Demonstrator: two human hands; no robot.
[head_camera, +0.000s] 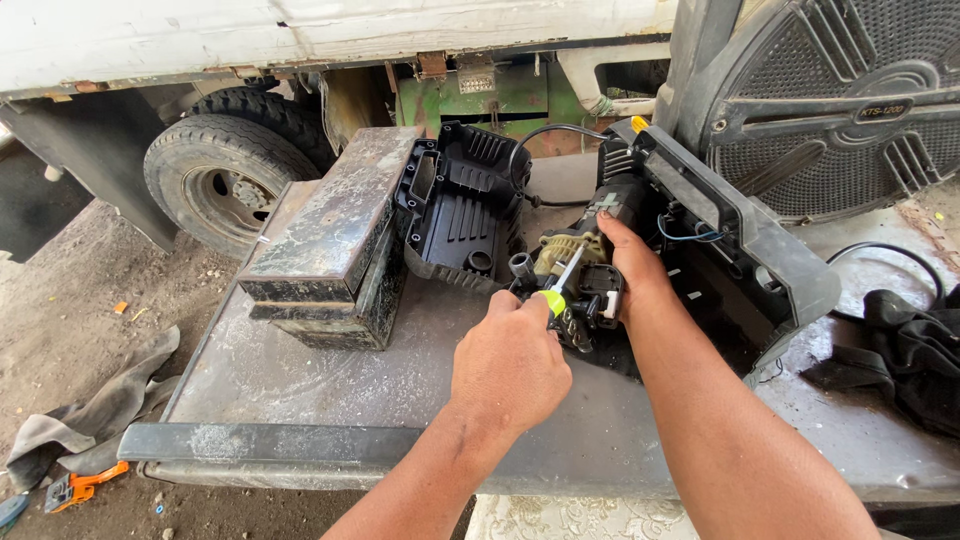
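The left hand (508, 368) was nearest the camera, fingers wrapped tight round a screwdriver (557, 290) with a yellow-green handle, the shaft angled up and to the right into the motor unit (577, 262). The tip itself was hidden among the parts, so I couldn't tell which screw it sat in. If I were doing it, I'd keep the shaft dead in line with the screw and lean into it before turning, because a tilted bit on an old, dusty fastener probably strips the head fast.

The right hand (632, 262) was just past it, fingers closed over the top of the motor unit and pinning it down on the tabletop (300, 380). That looked like the right idea to me: the unit sat loose in the open housing (745, 235), so without that hold it'd likely twist with the driver. I'd keep those fingers out of the driver's line in case it slipped.

Left of the unit lay the detached black cover (460, 210), inside up, touching a stack of grimy metal boxes (335, 235). A black cable (540, 150) looped behind. Further back were a truck tyre (225, 175) and, to the right, a big round speaker grille (840, 100).
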